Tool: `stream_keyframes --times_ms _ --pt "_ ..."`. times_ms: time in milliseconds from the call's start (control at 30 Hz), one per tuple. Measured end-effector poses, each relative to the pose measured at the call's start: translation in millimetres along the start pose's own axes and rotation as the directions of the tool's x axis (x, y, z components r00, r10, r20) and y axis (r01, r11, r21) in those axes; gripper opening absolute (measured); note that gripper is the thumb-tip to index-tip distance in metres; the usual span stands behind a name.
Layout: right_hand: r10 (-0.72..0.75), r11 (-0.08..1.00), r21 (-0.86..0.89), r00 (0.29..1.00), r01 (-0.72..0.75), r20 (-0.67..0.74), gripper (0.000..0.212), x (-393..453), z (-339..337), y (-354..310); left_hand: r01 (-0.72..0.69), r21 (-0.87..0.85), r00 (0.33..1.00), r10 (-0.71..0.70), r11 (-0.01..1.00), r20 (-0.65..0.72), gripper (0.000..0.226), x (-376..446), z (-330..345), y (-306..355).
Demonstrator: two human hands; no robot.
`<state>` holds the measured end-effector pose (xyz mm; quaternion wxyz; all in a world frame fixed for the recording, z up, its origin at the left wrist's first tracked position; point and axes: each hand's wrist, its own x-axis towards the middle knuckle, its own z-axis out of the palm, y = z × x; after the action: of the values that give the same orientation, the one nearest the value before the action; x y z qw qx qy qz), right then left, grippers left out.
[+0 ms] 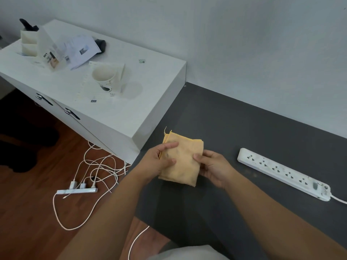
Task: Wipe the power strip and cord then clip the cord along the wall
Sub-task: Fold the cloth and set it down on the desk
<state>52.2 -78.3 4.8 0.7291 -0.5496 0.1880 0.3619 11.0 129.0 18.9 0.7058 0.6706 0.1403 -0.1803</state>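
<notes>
We are holding a folded, smudged yellow cloth [181, 160] between left hand [159, 159] and right hand [214, 168], left of the still-grimy power strip [283, 174] on the dark surface [216, 113], judging wiping unfinished and its cord [339, 199] unclipped.

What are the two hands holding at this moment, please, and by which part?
A folded yellow cloth: the left hand grips its left edge, the right hand its right edge.
</notes>
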Motion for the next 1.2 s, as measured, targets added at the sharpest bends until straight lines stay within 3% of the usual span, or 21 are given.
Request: stream_keyframes --times_ms 267,400,467,533,633,700,867,1033,1200 --pt "-0.030 0.914 -0.406 0.990 -0.028 -0.136 0.013 18.6 27.7 26.9 0.016 0.330 0.997 0.011 0.944 -0.080 0.055 2.6 -34.4 -19.0" --pt "-0.103 0.830 -0.556 0.969 -0.042 -0.227 0.018 31.1 34.0 34.1 -0.007 0.675 0.991 0.096 0.738 -0.095 0.060 13.0 -34.8 -31.1" --pt "-0.232 0.693 -0.720 0.940 -0.022 -0.251 0.040 33.4 33.5 38.1 -0.011 0.842 0.977 0.185 0.539 -0.106 0.057 17.8 -30.6 -42.2" --pt "-0.416 0.480 -0.876 0.893 0.053 -0.174 0.057 31.1 30.6 44.5 -0.083 0.950 0.947 0.321 0.300 -0.018 0.051 20.8 -19.7 -54.7" --pt "-0.529 -0.024 -0.999 0.848 0.023 0.032 0.048 28.2 24.8 54.4 -0.183 0.964 0.944 0.310 0.193 0.117 0.053 18.4 2.6 -69.7" --pt "-0.452 -0.152 -0.988 0.891 -0.022 0.050 0.044 28.4 20.8 59.8 -0.145 0.979 0.957 0.270 0.142 0.103 0.060 16.8 7.9 -83.3" --pt "-0.338 -0.202 -0.979 0.940 -0.021 0.049 0.046 32.2 11.9 61.2 -0.071 0.989 0.982 0.185 0.130 0.046 0.067 20.2 7.5 -98.5" --pt "-0.388 -0.198 -0.977 0.909 0.082 0.155 0.048 21.8 -10.8 54.9 -0.045 0.984 0.988 0.152 0.170 0.019 0.069 17.3 12.2 -90.5" --pt "-0.496 -0.115 -0.989 0.868 -0.088 -0.019 0.052 -3.1 -50.1 49.3 -0.098 0.974 0.984 0.169 0.206 0.063 0.068 22.0 47.6 -66.9"
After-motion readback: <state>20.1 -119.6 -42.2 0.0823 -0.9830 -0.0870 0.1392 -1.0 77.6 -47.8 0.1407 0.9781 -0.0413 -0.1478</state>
